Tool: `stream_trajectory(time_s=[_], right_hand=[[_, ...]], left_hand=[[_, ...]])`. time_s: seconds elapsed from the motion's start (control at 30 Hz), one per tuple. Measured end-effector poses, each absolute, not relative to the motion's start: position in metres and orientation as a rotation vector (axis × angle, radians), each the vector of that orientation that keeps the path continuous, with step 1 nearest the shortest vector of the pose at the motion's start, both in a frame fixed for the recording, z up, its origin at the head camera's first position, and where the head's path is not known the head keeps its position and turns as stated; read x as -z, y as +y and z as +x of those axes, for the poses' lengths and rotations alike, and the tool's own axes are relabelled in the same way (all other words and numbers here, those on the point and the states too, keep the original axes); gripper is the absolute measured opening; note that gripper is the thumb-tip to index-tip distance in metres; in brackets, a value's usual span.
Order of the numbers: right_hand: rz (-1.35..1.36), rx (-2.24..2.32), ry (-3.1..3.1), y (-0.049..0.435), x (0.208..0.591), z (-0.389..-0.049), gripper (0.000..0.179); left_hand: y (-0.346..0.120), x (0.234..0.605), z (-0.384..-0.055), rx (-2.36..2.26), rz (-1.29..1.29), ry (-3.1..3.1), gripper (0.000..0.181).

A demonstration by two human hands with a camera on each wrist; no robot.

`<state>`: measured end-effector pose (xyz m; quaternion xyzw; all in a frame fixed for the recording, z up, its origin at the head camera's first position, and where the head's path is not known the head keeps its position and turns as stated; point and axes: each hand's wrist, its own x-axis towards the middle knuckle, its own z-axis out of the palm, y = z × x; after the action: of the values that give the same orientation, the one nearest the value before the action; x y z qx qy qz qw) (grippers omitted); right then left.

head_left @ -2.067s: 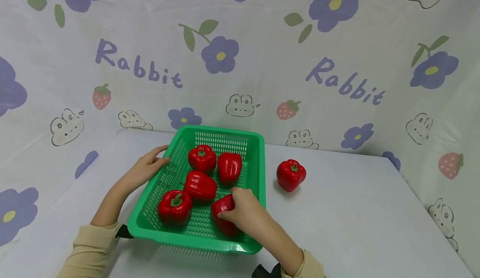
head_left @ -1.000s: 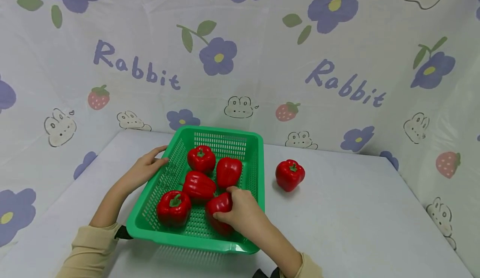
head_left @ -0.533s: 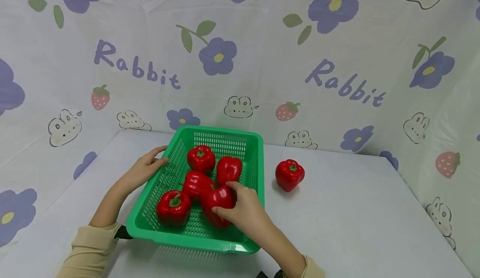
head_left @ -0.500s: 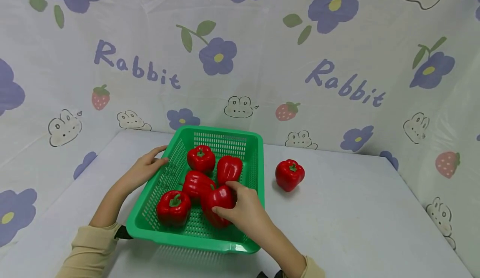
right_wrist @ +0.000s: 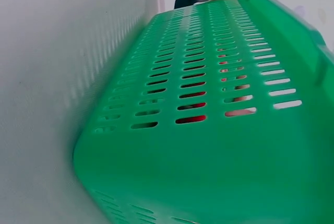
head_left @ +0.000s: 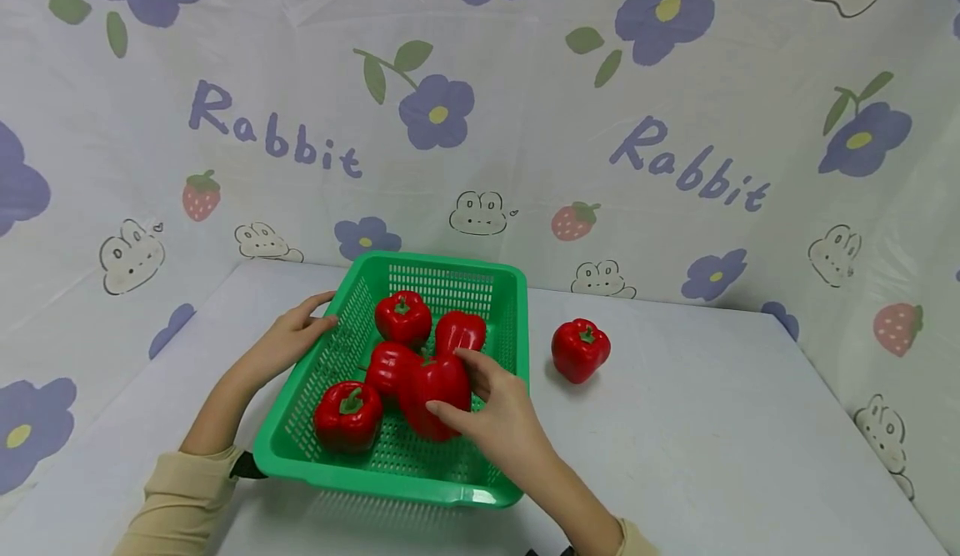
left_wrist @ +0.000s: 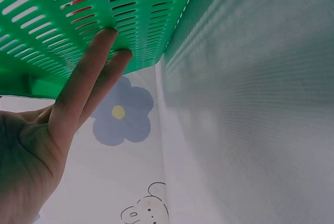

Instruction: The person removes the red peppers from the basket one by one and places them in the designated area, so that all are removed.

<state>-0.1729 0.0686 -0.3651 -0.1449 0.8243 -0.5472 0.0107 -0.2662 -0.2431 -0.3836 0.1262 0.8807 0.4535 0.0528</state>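
Observation:
My right hand (head_left: 510,423) holds a red bell pepper (head_left: 431,393) between thumb and fingers, low in the green basket (head_left: 375,481). This pepper stands stem up and overlaps another bell pepper (head_left: 386,368) lying on its side. My left hand (head_left: 285,343) is at the basket's left rim, thumb tip on the edge. In the left wrist view, two straight fingers (left_wrist: 86,80) rest against the slotted outer wall. More bell peppers sit inside: one front left (head_left: 348,417), one at the back (head_left: 403,318) and one back right (head_left: 461,333). The right wrist view shows the basket wall (right_wrist: 209,151), which hides the hand.
One more bell pepper (head_left: 581,350) stands on the white table (head_left: 712,423), right of the basket. Behind the table hangs a patterned cloth (head_left: 525,106) with flowers and rabbits. Beige sleeves (head_left: 176,498) cover the forearms.
My right hand has moved the bell pepper left and toward the back of the basket, tipping it more upright. My left hand and the basket have stayed in place.

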Motion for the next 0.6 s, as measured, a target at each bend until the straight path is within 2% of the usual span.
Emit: stream_trajectory(time_s=[0.6], right_hand=[[-0.403, 2.0, 2.713, 0.1, 0.356, -0.178, 0.064]], left_hand=[[-0.246, 0.387, -0.267, -1.387, 0.387, 2.661, 0.062]])
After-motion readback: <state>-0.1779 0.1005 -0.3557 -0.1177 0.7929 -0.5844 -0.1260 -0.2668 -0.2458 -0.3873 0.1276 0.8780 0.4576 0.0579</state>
